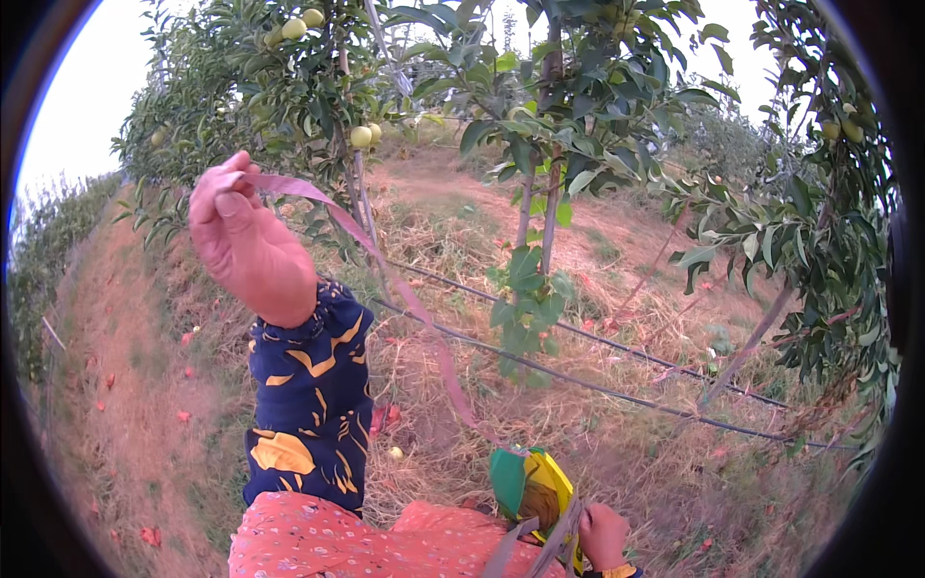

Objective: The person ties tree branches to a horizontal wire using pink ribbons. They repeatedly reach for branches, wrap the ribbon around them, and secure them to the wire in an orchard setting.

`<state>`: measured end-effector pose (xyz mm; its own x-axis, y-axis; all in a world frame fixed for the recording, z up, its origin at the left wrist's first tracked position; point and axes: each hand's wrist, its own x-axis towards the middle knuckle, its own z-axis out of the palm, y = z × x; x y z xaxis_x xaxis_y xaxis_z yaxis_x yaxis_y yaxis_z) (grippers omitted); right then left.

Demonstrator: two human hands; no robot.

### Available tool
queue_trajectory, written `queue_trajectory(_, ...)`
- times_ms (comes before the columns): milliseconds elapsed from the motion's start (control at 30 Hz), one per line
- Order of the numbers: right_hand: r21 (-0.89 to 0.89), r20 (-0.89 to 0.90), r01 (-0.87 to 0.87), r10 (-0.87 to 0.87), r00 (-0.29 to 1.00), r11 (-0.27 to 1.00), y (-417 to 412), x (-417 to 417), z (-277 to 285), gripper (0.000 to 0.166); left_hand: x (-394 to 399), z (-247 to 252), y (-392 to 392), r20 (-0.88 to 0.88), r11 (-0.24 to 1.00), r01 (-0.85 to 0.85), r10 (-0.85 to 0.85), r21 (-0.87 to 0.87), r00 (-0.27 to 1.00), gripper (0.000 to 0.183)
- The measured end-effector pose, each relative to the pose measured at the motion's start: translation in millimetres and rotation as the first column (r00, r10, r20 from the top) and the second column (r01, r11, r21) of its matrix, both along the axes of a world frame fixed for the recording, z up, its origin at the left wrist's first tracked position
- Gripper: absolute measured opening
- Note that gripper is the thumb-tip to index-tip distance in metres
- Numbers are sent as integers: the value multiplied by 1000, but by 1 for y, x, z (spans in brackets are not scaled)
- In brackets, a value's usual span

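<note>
Raised at the left, my left hand (249, 249) pinches one end of a long mauve cloth strip (408, 296) between thumb and fingers. The strip hangs in a slack curve down to a green and yellow bag (531, 484) in front of my body. My right hand (603, 536) is a fist at the bag's right side, low in the view. Greyish-purple strips (553, 545) bunch beside its fingers, and it appears to grip them; part of this grip is hidden. Coral flowered cloth (361, 538) covers my front.
Apple trees with pale green apples (294, 29) stand ahead. Slim tree trunks (553, 209) rise beyond two black irrigation hoses (506, 354) that cross low. A leaning pole (748, 347) stands at right. Dry grass covers the slope, with a fallen apple (395, 453) near my sleeve.
</note>
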<state>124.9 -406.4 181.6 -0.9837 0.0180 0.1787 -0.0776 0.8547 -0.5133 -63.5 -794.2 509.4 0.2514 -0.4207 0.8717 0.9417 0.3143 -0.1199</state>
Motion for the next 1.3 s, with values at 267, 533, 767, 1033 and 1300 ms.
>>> queue_trajectory(267,-74,108,-7,15,994,997,38,-12,32,18,47,-174,91,340,512,127,347,-850,874,25)
queue_trajectory(533,-934,196,143,136,971,328,-27,-14,87,29,97,-248,200,606,-30,617,-224,-787,763,16)
queue_trajectory(767,-677,130,-6,128,983,736,-52,-19,51,35,79,-258,152,632,-91,630,-226,-772,742,14)
queue_trajectory(1033,-461,355,-247,432,829,852,-178,-125,88,37,48,-254,0,527,169,552,-169,-817,833,20)
queue_trajectory(1300,-595,393,-343,635,664,727,-324,-208,94,36,21,-265,-131,504,361,491,-64,-793,861,21)
